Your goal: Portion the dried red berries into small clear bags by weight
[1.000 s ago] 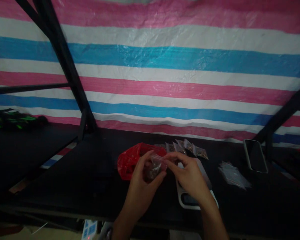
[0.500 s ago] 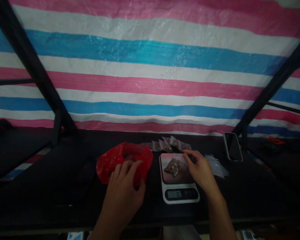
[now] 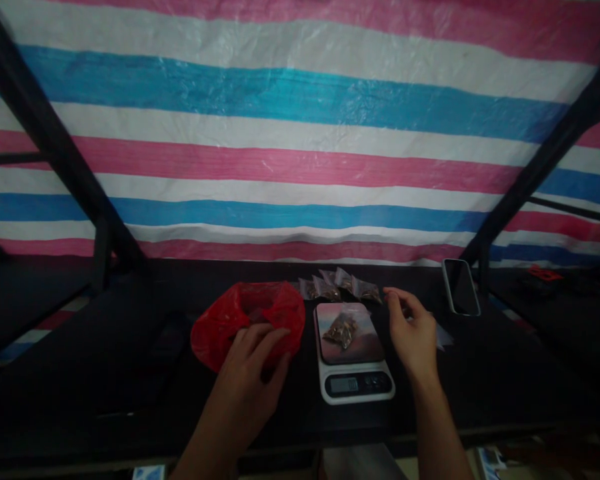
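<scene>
A small clear bag of brown bits [image 3: 343,328] lies on the shiny plate of a white kitchen scale [image 3: 354,385] in the middle of the black table. My left hand [image 3: 253,363] rests with its fingers spread on the near edge of a crumpled red plastic bag [image 3: 245,313]. My right hand [image 3: 414,331] hovers just right of the scale, fingers apart and holding nothing, above a pile of empty clear bags [image 3: 444,337]. Several filled small bags [image 3: 337,288] lie in a row behind the scale.
A phone [image 3: 460,287] lies face up at the right, beside a slanted black frame bar [image 3: 540,160]. Another black bar [image 3: 55,140] slants at the left. A striped pink, white and blue tarp [image 3: 300,133] hangs behind the black table [image 3: 130,373].
A second ago both hands held the small filled bag in front of the red bag. It now lies on the scale; my right hand has drawn off to the right, my left onto the red bag.
</scene>
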`<state>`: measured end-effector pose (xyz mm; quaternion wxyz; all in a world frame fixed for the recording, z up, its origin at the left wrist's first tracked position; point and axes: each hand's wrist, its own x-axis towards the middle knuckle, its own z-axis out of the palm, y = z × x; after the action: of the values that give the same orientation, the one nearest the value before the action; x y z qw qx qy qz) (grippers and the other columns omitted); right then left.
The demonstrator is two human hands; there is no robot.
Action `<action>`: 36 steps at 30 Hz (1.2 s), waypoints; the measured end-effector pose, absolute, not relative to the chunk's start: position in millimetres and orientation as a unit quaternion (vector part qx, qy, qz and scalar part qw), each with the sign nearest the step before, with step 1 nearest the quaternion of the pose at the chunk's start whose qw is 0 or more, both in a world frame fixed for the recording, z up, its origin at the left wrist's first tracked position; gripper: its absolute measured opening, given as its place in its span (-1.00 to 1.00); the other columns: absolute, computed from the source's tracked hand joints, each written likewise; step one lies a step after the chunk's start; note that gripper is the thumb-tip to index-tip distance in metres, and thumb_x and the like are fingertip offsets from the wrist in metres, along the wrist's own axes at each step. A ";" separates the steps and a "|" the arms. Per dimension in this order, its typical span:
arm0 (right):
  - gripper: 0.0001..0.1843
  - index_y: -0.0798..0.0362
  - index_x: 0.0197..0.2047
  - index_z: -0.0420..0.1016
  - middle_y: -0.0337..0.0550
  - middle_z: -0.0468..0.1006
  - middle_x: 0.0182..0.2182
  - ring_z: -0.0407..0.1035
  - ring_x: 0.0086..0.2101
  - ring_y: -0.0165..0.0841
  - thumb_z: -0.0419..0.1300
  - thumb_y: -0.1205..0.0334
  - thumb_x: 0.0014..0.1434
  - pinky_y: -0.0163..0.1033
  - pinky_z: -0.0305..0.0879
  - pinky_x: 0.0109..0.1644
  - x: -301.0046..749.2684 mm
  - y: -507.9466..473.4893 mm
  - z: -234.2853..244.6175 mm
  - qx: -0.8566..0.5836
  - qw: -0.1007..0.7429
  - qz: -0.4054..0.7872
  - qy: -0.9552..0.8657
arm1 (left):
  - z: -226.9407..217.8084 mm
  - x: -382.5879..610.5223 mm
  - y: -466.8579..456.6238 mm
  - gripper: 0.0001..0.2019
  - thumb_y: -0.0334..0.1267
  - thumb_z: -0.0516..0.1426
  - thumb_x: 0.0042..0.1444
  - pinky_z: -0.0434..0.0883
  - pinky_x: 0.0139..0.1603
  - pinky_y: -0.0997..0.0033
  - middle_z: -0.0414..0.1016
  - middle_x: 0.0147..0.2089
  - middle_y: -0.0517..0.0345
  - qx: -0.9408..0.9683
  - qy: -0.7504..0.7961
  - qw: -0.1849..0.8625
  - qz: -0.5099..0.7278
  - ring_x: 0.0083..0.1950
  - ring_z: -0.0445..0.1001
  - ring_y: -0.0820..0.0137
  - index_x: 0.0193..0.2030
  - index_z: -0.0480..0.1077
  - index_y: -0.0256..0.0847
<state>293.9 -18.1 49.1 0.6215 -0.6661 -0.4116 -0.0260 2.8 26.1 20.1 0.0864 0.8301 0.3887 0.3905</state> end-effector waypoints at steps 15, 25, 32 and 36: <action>-0.57 0.01 -0.31 0.66 0.07 0.72 -0.26 0.53 -0.21 -0.05 0.13 -0.14 0.19 0.02 0.37 -0.04 284.6 -11.1 41.4 -0.717 0.571 -0.012 -0.400 | 31.5 -2.5 21.4 -0.74 -0.60 0.12 0.32 0.47 -0.01 0.45 0.51 -0.13 0.13 0.788 0.292 -0.007 0.543 -0.10 0.53 0.43 -0.04 0.47 -0.17; -0.65 -0.04 -0.35 0.65 -0.08 0.69 -0.38 0.52 -0.30 -0.09 0.23 -0.13 0.10 -0.05 0.31 -0.14 282.3 -11.1 39.8 -0.722 0.507 0.159 -0.443 | 32.8 -3.4 22.7 -0.75 -0.57 0.12 0.31 0.47 -0.03 0.52 0.56 -0.15 0.15 0.769 0.304 0.046 0.561 -0.12 0.58 0.47 -0.07 0.52 -0.15; -0.81 -0.02 -0.35 0.65 -0.19 0.59 -0.41 0.34 -0.38 -0.30 0.39 0.04 0.11 -0.20 0.24 -0.26 241.2 -10.3 63.8 -0.558 0.577 0.256 -0.539 | 35.7 22.0 15.2 -0.71 -0.21 0.26 0.26 0.52 0.02 0.39 0.64 -0.03 0.11 0.703 0.381 0.283 0.530 -0.06 0.61 0.33 0.12 0.57 -0.04; -0.82 -0.02 -0.27 0.65 -0.23 0.58 -0.39 0.28 -0.41 -0.36 0.44 0.10 0.09 -0.25 0.22 -0.29 206.3 -2.0 63.1 -0.500 0.596 0.319 -0.541 | 28.4 35.5 17.5 -0.74 -0.03 0.19 0.31 0.55 -0.01 0.33 0.70 -0.14 0.07 0.634 0.393 0.416 0.520 -0.09 0.65 0.26 -0.14 0.64 -0.12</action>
<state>206.3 -2.0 63.1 0.5962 -0.5004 -0.5410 0.3186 35.5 17.5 28.4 0.4159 0.6342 0.3934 0.5197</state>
